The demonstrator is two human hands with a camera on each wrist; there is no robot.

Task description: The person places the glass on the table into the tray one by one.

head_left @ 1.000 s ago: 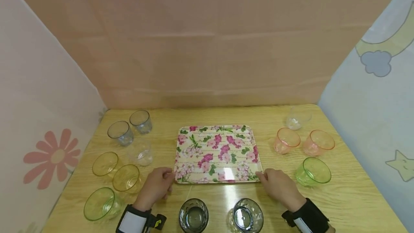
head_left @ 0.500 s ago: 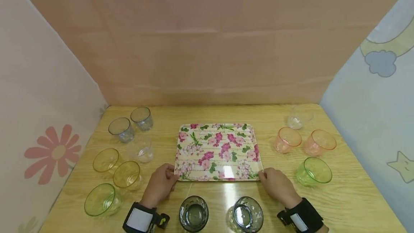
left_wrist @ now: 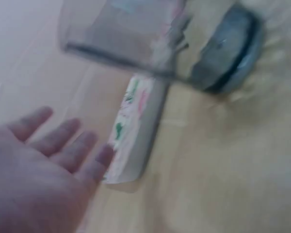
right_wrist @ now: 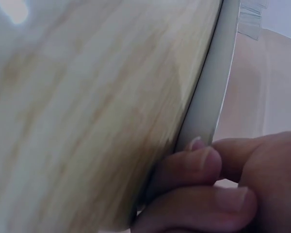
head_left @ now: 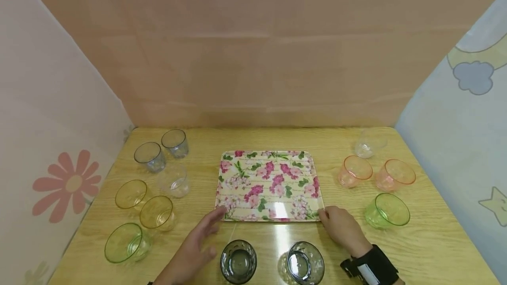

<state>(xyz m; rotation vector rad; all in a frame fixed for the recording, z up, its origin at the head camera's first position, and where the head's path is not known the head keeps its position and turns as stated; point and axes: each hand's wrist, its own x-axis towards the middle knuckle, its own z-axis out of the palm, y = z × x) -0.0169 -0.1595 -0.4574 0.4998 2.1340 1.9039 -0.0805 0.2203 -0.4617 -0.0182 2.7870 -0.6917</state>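
"At mid-frame, that glossy, rectangular, pink-flowered cream tray point(head_left: 273, 184) lies on the pale wood-grained desk point(head_left: 428, 250)?"

"Yes. The right hand point(head_left: 341, 227) has a pinching grip on its lower right corner. The left hand point(head_left: 193, 246) is spread loose by the lower left one; touching or not, I can't tell."

"Settling the tray, then?"

"I'd guess so. The next move calls for easing those right fingers off."

"And the two smoky-grey, see-through round cups point(head_left: 238, 261) point(head_left: 305, 263), bottom centre?"

"Upright; nothing visible inside."

Two dark glasses point(head_left: 239, 262) point(head_left: 305, 263) before floral tray point(head_left: 269, 186), gap between them, room behind tray
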